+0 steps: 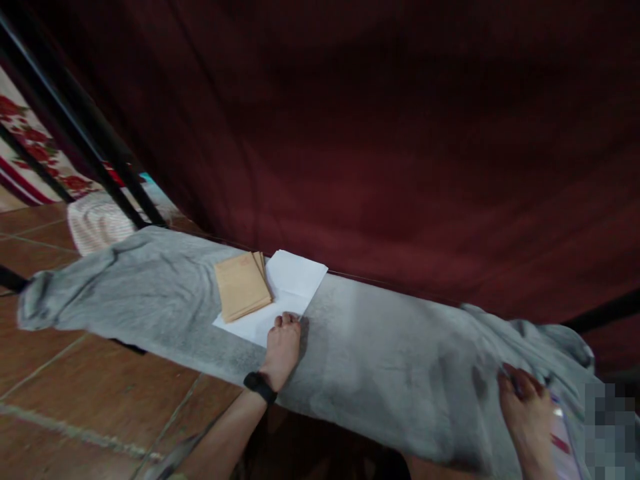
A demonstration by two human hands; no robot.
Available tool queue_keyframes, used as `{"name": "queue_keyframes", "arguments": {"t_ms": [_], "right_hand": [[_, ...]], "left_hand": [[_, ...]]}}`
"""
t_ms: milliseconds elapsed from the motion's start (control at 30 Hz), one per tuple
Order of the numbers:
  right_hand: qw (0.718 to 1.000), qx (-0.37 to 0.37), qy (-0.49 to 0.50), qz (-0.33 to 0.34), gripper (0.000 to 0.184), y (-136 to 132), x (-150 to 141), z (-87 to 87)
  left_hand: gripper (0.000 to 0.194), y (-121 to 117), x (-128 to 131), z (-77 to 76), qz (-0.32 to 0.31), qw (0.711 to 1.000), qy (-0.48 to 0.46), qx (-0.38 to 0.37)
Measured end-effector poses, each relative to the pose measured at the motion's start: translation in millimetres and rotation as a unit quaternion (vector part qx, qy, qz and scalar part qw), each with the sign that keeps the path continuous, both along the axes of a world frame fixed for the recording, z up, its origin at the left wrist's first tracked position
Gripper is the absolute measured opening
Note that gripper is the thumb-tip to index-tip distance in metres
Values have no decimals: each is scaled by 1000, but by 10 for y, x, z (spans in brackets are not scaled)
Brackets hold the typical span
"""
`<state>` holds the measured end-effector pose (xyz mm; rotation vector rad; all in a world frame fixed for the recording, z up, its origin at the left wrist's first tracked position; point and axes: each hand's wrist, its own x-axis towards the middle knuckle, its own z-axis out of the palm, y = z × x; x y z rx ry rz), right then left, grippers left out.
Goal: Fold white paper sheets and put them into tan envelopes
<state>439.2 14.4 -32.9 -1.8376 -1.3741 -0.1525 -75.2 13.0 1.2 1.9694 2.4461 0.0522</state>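
Across our grey cloth (380, 347), white paper (296, 275) lay toward seven o'clock, brown envelopes (243, 287) at eight overlapping it, perhaps as weight. Our left hand (283, 343) closed narrowly on its edge, probably for steadiness; our right hand's (531, 413) blurred grip, at four, we couldn't tell.

Right grip (527, 410) blurred; anything in its fingers unclear. Purple-edged item (566, 443) partly behind it, cut off by bottom edge. Pixelated patch (610, 430) hides lower right. Floral cloth (37, 143) cut off left.
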Motion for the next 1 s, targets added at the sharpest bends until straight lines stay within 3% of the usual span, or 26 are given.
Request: {"name": "queue_keyframes", "arguments": {"t_ms": [67,200,367,467,567,633,733,833,1000], "right_hand": [[996,-47,27,65,49,94,-385,2],[981,-72,64,171,45,144,-1111,76],[946,-122,183,240,36,19,-1888,172],[894,-171,321,264,34,-55,-2294,204],[805,-230,489,244,43,-94,-2586,220],[770,-243,539,241,40,-102,-2680,216],[784,-215,522,257,19,-77,-2660,190],[813,-206,482,254,10,-7,-2517,162],[867,-178,424,193,13,83,-2344,102]], "left_hand": [[39,-6,-26,48,-5,1000,-12,-3],[33,-29,-52,177,15,999,-40,20],[29,-70,117,328,15,993,-92,76],[28,-157,440,301,-67,983,-148,86],[24,-296,861,173,-169,960,-215,57],[24,-383,1109,88,-195,948,-249,42],[23,-446,1320,36,-253,909,-328,46],[20,-395,1285,43,-279,890,-353,69],[49,-186,963,-137,-224,951,-186,105]]}}
